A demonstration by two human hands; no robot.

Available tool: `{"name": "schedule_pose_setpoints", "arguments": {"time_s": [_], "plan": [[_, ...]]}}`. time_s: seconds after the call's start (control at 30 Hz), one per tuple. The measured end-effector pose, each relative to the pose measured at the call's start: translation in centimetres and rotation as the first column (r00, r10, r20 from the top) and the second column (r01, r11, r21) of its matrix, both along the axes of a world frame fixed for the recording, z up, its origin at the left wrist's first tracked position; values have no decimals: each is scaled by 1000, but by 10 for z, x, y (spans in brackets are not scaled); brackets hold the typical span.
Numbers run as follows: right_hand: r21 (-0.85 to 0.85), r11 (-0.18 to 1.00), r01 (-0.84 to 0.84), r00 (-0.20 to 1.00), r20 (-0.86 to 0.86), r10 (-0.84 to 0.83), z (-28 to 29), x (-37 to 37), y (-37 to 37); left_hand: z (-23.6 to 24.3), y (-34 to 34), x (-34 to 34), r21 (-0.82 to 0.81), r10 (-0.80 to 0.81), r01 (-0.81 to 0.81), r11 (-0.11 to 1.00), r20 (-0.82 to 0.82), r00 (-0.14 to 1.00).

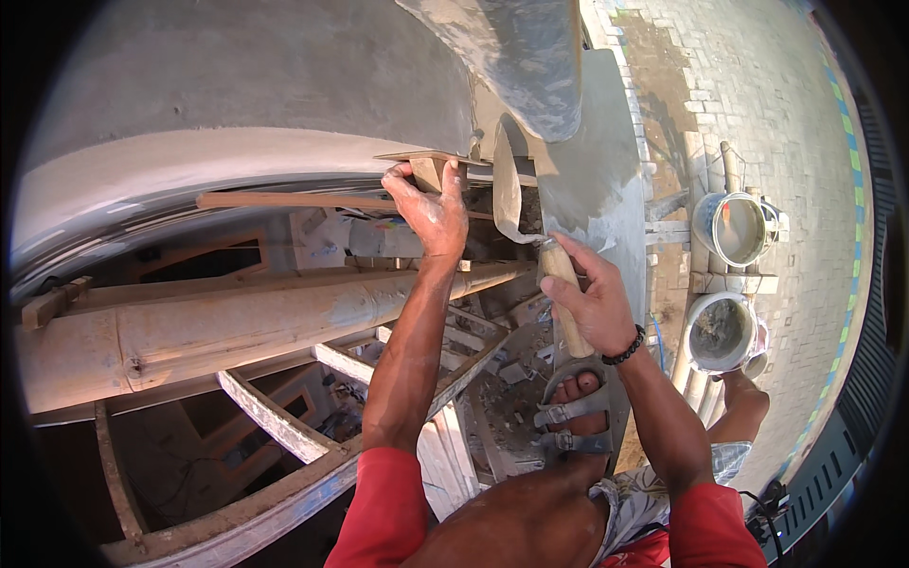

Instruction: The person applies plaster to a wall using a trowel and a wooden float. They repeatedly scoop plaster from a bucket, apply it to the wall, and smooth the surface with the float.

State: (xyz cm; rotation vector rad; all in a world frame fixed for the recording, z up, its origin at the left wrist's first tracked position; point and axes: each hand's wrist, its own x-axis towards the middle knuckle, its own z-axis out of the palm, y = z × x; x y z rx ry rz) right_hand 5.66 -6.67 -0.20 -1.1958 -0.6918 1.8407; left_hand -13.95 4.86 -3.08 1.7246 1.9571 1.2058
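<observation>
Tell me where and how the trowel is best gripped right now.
Best by its wooden handle, coming from the right, as the right hand does. The handle is straight and thick, slanting below the blade, so it should suit a wrapped grip. I'd avoid the thin blade itself.

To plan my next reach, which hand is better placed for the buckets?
Likely the right hand: it holds the trowel, nearer the buckets; the left hand grips a float farther off.
</observation>
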Motion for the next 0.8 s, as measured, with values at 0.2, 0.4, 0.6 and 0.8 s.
{"name": "schedule_pose_setpoints", "arguments": {"time_s": [0.2, 0.4, 0.6, 0.8], "plan": [[67, 997, -28, 998, 61, 24, -6, -3, 14, -6, 1, -4, 46, 33, -32, 998, -14, 999], [191, 975, -115, 961, 269, 61, -19, -8, 18, -4, 1, -2, 12, 13, -13, 1000, 4, 1000], [271, 946, -178, 947, 310, 89, -16, -6, 15, -1, 0, -1, 5, 14, -14, 1000, 8, 1000], [238, 950, -205, 971, 168, 167, -9, 16, -2, -2, -1, -4, 11, 11, -11, 1000, -41, 999]]}}
